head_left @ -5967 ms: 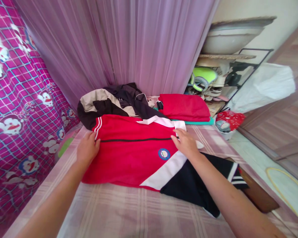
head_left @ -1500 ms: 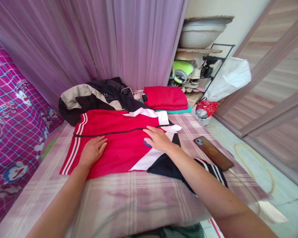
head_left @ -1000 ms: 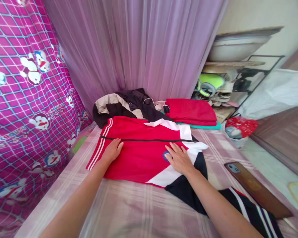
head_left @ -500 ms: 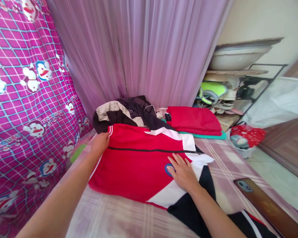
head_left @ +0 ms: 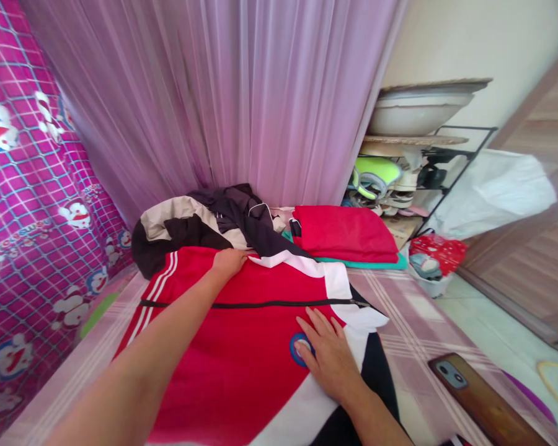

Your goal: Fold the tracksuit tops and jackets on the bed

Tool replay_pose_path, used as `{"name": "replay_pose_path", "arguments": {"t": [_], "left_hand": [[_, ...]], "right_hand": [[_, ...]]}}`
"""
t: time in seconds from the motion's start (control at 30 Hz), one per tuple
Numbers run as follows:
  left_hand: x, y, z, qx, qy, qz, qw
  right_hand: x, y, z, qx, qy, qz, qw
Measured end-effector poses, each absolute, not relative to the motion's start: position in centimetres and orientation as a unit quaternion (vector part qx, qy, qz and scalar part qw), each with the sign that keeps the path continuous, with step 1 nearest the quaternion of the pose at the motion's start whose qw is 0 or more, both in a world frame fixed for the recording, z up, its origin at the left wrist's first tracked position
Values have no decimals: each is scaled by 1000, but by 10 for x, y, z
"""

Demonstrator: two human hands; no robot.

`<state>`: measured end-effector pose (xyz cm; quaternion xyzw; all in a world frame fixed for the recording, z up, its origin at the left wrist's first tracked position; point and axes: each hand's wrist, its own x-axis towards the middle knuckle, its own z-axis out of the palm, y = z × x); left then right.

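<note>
Head view: jacket (head_left: 232, 353) lies on plaid sheet (head_left: 411, 306), curtain (head_left: 279, 99) behind.

You have the jacket (head_left: 232, 347) at the frame's lower centre, the clothes stack (head_left: 344, 232) behind it rightward, the phone (head_left: 488, 402) lower right.

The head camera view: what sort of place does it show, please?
Probably a bedroom at home: a checked sheet under the red jacket, a lilac curtain behind it, and a rack holding shoes beyond.
</note>
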<state>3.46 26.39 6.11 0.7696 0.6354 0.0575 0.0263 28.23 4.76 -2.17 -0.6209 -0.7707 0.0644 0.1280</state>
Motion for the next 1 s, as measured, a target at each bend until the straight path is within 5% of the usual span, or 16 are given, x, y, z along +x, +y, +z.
{"name": "replay_pose_path", "arguments": {"t": [0.3,0.53,0.77,1.0], "left_hand": [[56,314,35,730,662,158,61],[41,290,-7,798,539,214,162],[-26,194,6,865,485,123,29],[-150,115,12,742,650,161,-15]], "right_hand": [[278,46,-12,-638,-756,92,115],[279,47,-11,-642,-748,105,132],[278,47,-13,-640,-754,74,129],[275,48,-13,-643,-757,34,107]]}}
